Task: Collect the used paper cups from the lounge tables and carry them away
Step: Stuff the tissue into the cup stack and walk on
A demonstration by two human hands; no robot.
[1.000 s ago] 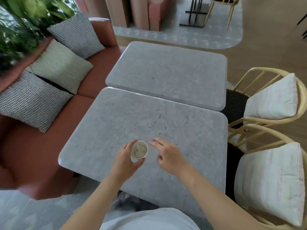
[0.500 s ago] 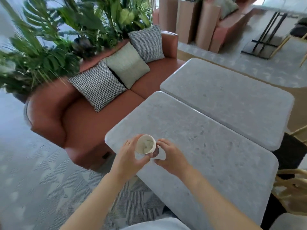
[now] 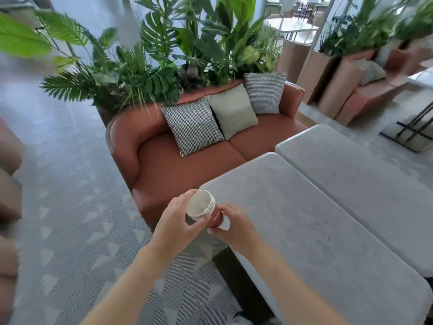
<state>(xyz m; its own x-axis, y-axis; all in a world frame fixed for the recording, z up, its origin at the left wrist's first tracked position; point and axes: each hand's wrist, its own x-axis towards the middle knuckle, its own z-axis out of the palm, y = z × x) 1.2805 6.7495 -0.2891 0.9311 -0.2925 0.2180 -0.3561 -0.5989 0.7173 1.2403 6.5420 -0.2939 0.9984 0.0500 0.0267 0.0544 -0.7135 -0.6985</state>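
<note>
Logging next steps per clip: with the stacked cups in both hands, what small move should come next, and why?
Probably step away from the table with the stack of cups: left hand and right hand both grip it, tilted, beside the table's corner, and both visible tabletops are bare.

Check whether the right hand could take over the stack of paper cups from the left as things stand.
Probably yes. The right hand already pinches the bottom of the stack of paper cups, while the left hand grips near the rims; nothing lies between them.
</note>
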